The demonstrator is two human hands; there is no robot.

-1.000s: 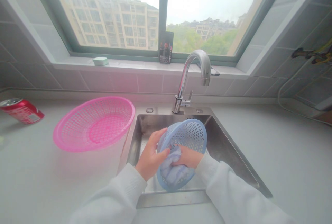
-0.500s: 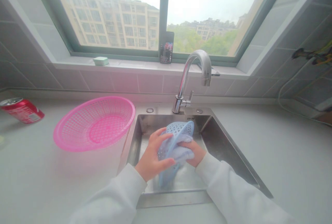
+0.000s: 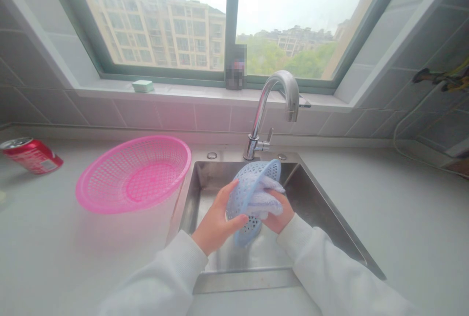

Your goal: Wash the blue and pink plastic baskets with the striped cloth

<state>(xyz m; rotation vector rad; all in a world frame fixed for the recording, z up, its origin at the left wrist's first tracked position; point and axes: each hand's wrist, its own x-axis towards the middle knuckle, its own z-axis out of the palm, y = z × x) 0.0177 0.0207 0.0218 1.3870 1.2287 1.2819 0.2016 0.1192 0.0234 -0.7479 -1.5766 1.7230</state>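
Observation:
A light blue perforated plastic basket [image 3: 271, 167] is tilted on edge above the sink [image 3: 322, 208]. My left hand [image 3: 216, 218] grips it from the left, fingers behind its outer wall and thumb at the near side. A pale lavender cloth [image 3: 264, 203] is bunched against the basket's inner side. My right hand [image 3: 282, 213] is closed on that cloth from the right, and the folds cover part of its fingers. Below my left thumb a lower blue part with holes shows. The chrome faucet [image 3: 260, 106] stands behind, with no water seen running from it.
A pink plastic basket [image 3: 176, 159] sits on the counter [image 3: 110, 262] left of the sink. Farther left, a red drink can [image 3: 34, 156] stands. On the windowsill are a pale green block [image 3: 142, 86] and a blurred-out dark object [image 3: 236, 69]. A thin cable [image 3: 397, 130] hangs at the right wall.
The blue basket has shifted up and slightly right and turned a little. My right hand and the cloth have moved slightly right, with more of the cloth showing. My left hand has barely moved.

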